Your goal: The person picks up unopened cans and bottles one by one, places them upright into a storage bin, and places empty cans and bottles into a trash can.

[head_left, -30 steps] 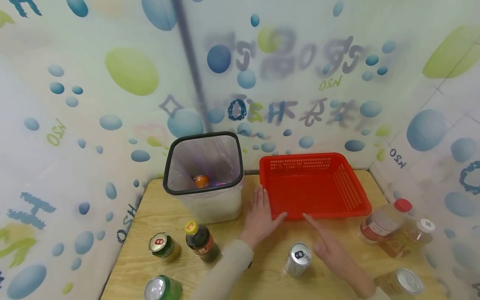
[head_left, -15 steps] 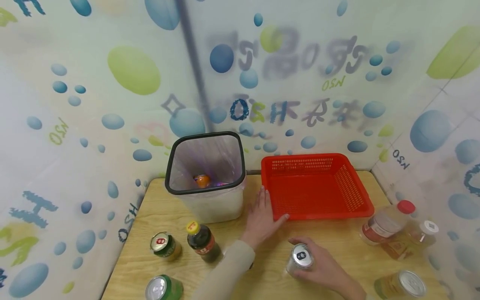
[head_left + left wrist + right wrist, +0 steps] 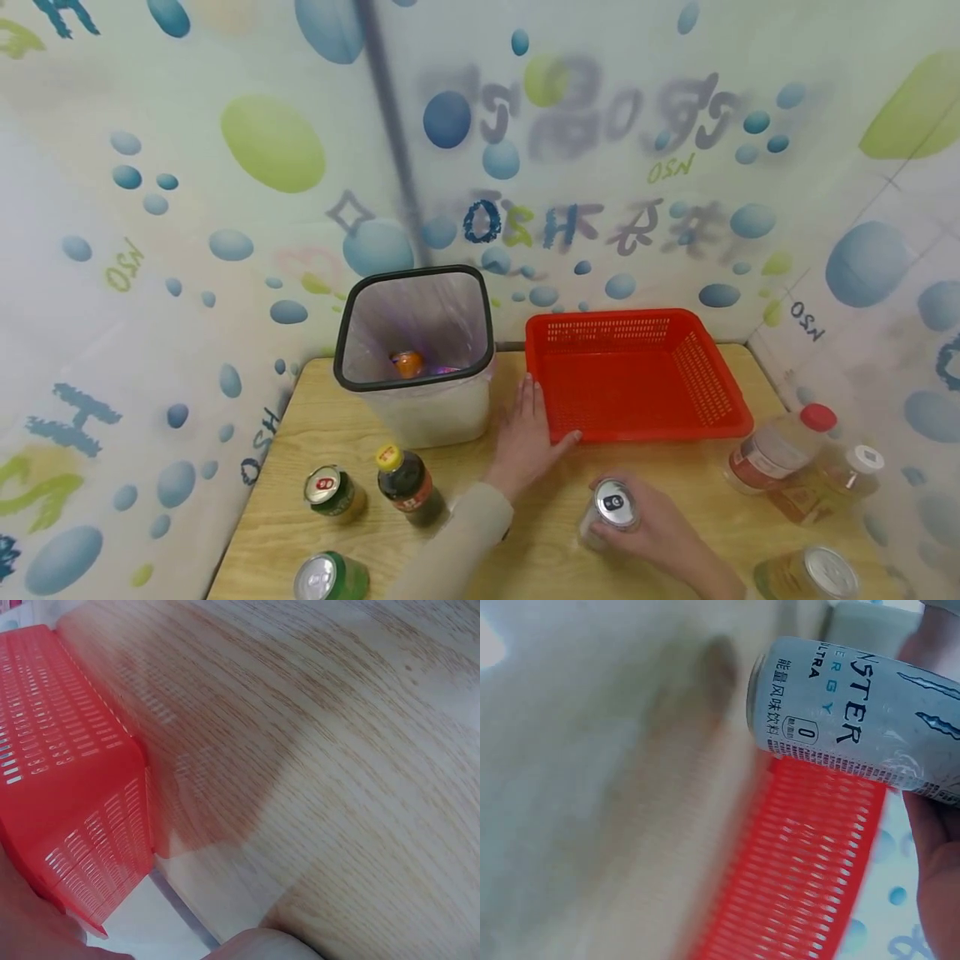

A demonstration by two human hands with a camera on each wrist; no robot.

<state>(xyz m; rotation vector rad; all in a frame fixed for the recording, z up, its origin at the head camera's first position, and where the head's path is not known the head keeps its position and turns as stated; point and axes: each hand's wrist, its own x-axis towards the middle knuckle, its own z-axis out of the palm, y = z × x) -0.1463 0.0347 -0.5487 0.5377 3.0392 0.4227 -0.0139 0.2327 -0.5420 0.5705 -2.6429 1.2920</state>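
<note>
My right hand [image 3: 656,525] grips a silver drink can [image 3: 615,504] around its side, in front of the basket. In the right wrist view the white-silver can [image 3: 840,712] shows dark "-NSTER" lettering, and its base is off the table. My left hand [image 3: 522,446] lies with fingers extended along the left front corner of the red plastic basket [image 3: 615,383], the thumb spread toward its front edge. The left wrist view shows the basket's perforated walls [image 3: 67,697] and part of that hand at the lower left. No objects are visible inside the basket.
Left of the basket stands a lined bin [image 3: 438,417] with an orange item [image 3: 407,364] inside. A dark bottle with yellow cap [image 3: 405,483], a green-gold can [image 3: 333,493] and a green can [image 3: 341,579] stand left. Right are a red-capped bottle [image 3: 776,450], a white-capped bottle [image 3: 817,487] and another can [image 3: 810,575].
My right hand has moved back from near the basket's front edge to the silver can, closed around it and shifted it slightly right and up. The left hand stays at the basket.
</note>
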